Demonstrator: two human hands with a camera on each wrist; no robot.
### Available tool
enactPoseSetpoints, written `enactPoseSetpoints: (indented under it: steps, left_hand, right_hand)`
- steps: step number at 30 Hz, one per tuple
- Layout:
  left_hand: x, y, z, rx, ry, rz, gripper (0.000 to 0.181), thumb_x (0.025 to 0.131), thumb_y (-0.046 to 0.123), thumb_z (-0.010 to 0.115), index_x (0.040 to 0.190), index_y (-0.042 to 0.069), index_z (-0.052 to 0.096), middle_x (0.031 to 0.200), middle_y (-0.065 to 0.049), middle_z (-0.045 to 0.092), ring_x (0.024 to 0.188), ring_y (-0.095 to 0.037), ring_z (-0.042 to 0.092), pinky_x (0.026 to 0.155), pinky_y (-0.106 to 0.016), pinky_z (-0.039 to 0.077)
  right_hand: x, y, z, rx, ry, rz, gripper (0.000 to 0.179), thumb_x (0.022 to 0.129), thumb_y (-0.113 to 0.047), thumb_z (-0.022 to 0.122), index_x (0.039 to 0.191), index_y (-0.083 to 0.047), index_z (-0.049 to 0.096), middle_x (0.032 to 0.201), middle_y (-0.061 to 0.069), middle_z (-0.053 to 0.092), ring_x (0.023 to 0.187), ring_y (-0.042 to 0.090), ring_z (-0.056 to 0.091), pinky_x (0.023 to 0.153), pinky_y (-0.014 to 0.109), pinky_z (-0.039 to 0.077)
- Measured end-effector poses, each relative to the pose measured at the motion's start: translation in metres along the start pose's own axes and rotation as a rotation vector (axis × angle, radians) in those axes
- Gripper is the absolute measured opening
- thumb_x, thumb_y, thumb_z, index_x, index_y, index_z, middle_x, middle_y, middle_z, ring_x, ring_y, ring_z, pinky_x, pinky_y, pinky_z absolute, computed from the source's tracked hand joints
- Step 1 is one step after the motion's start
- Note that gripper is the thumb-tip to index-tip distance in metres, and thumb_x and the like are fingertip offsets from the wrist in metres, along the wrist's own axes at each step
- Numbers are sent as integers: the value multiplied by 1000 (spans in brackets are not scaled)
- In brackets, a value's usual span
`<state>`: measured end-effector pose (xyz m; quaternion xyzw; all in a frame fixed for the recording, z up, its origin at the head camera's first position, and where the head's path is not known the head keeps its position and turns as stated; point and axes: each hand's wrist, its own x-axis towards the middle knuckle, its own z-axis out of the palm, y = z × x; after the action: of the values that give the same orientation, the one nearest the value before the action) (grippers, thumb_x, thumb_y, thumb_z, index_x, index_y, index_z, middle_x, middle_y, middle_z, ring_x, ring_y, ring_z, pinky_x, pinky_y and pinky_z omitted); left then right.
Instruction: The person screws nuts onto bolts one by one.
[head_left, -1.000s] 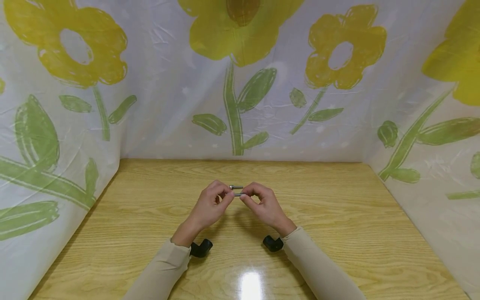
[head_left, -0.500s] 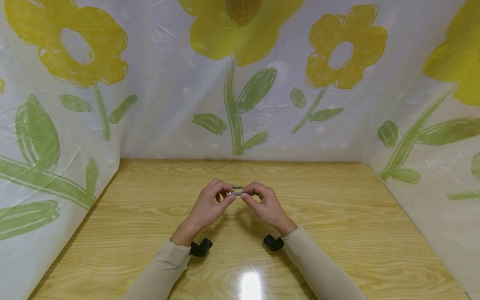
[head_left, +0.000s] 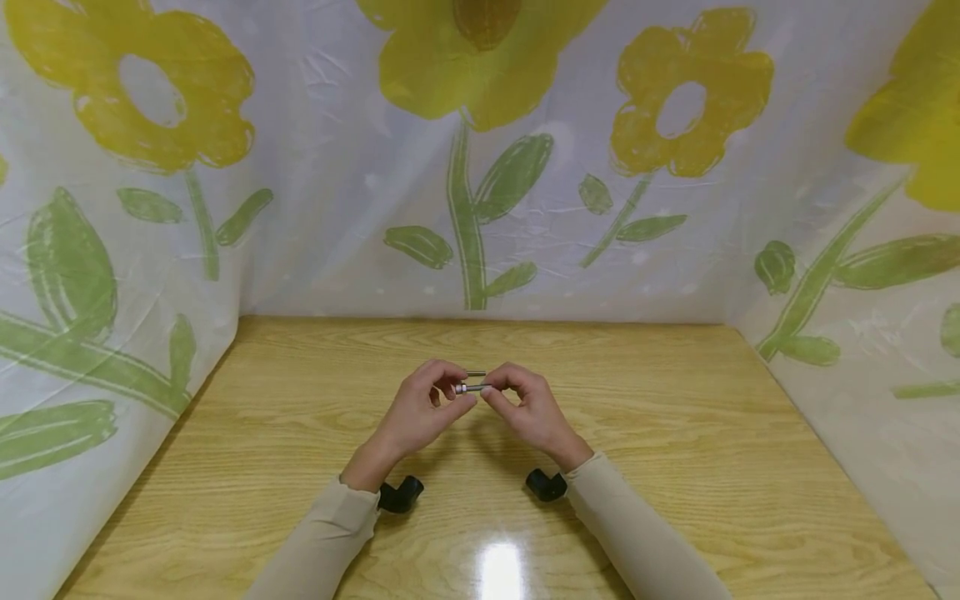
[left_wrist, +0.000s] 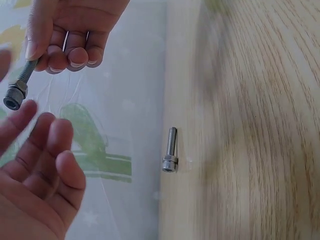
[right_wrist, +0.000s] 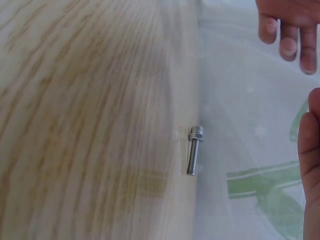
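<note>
My right hand [head_left: 531, 408] pinches a socket-head bolt [head_left: 472, 388] by its threaded end, between thumb and forefinger. The bolt lies level in the air, its head pointing left. In the left wrist view a nut [left_wrist: 19, 86] sits on the thread, right up by the cylindrical head [left_wrist: 13, 99]. Around that head my left hand [head_left: 426, 407] is spread, thumb and fingertips parted from the metal. Behind the hands, a second bolt [left_wrist: 171, 145] rests on the table, also with a nut near its head; my left fingers partly hide it in the head view.
The wood-grain table [head_left: 675, 433] reaches back to a white curtain [head_left: 322, 192] printed with yellow flowers, which also hangs along both sides. Black angled mounts [head_left: 402, 494] stick out at both wrists. A bright light reflection shows on the table's near part.
My left thumb and finger have parted from the bolt's head end, baring the head and nut that they covered. The right hand keeps its pinch almost in place.
</note>
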<state>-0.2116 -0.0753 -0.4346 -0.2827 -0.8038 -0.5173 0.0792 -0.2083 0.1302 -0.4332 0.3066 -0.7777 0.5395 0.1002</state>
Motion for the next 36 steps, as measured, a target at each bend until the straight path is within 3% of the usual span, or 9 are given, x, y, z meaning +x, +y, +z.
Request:
enactPoseSetpoints:
  steps: [4,9,13,20,28,36]
  left_hand:
    - [0,0,0,12,15,50,20,87,11,72,103,15,60,95,2,57,79,-19,56,64,-33,43]
    - [0,-1,0,26,12,83,11,90,11,68,99,14,62,99,3,58,78,-10,53,63,-33,44]
    - [-1,-1,1,11,-2,73,6,92,15,66,97,16,62,98,4,58,79,-11,52,63,-33,44]
    - [0,0,-1,9,-7,58,7,92,18,66,98,15,63,97,4,58,80,-12,53,64,-33,44]
    - [0,-1,-6,32,28,34,8,88,19,71,95,19,66,99,6,60,80,-13,56,64,-31,45]
    - [1,0,-7,60,17,47,8,86,16,73,92,17,68,93,3,60,79,-23,56,64,-35,46]
  right_hand:
    - [-1,12,1,11,-10,20,6,95,-17,61,94,-14,65,94,-2,64,85,16,59,74,40,51]
    - [-1,13,1,26,-19,13,8,96,-21,61,94,-14,65,93,-2,63,83,18,58,72,46,50]
    - [-1,9,2,18,-16,23,4,95,-14,61,93,-15,65,91,-1,64,83,16,58,73,39,50]
    - [2,-21,-2,11,-16,-9,7,92,3,60,92,-4,64,90,11,64,81,17,58,73,34,50]
    - [3,-24,-4,-10,-21,4,4,93,0,61,93,2,64,91,10,64,83,16,58,74,39,50]
    - [3,-27,-9,-51,-63,66,5,93,-3,62,95,-6,65,93,7,64,81,15,57,77,39,48]
